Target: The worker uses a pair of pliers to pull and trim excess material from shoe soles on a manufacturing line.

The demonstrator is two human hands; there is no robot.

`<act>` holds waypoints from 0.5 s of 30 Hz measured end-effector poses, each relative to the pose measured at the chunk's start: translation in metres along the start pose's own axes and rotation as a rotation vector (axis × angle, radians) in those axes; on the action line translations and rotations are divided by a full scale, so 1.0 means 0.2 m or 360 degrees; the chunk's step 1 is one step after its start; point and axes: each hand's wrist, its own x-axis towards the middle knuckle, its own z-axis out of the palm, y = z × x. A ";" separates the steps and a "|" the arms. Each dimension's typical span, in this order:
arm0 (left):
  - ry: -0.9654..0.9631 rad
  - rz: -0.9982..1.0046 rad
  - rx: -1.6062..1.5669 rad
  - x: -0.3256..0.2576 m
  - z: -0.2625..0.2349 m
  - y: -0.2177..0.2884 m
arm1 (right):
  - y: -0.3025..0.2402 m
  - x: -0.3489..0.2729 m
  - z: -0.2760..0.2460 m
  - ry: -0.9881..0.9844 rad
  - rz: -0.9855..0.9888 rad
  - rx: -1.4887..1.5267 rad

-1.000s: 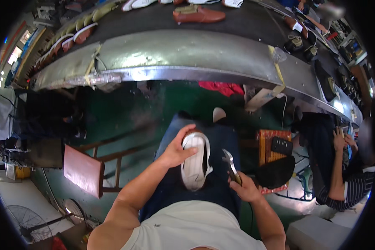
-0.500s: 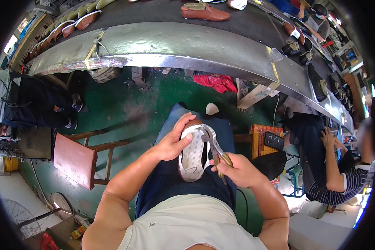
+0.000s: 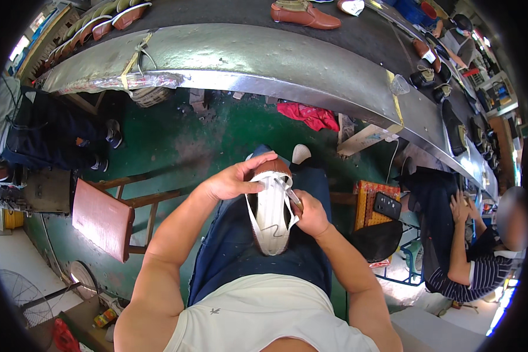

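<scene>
A brown shoe (image 3: 271, 214) lies sole up across my lap, its pale underside facing me. A white strip (image 3: 251, 216) runs round its far end and stands away from the sides. At the far end my left hand (image 3: 231, 181) is closed on the shoe, thumb pressing on the underside and fingers over the brown upper. My right hand (image 3: 312, 216) is wrapped round the handles of metal pincers (image 3: 291, 193). Their head rests against the far right part of the shoe, by the white strip; whether the jaws bite on it I cannot tell.
Ahead runs a long metal-edged conveyor bench (image 3: 217, 56) carrying several shoes. A wooden stool (image 3: 102, 220) stands at left, near a standing person. A seated person (image 3: 472, 252) is at right, beside a woven seat with a phone (image 3: 386, 205). Red cloth (image 3: 308, 115) lies under the bench.
The pincers and my right hand have moved further along the shoe, toward its far end. The white strip now stands off the sides more. My left hand has shifted slightly left.
</scene>
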 end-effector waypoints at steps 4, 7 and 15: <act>0.0086 -0.0064 -0.0051 0.00 0.11 0.04 | -0.04 0.00 -0.04 -0.0035 0.0059 0.0015; 0.0470 -0.0053 -0.0091 0.01 0.26 -0.03 | -0.14 -0.02 -0.15 -0.0164 0.0090 -0.0122; 0.0782 0.0172 0.0094 0.01 0.42 0.11 | -0.33 -0.43 -0.52 -0.0525 0.0342 0.0100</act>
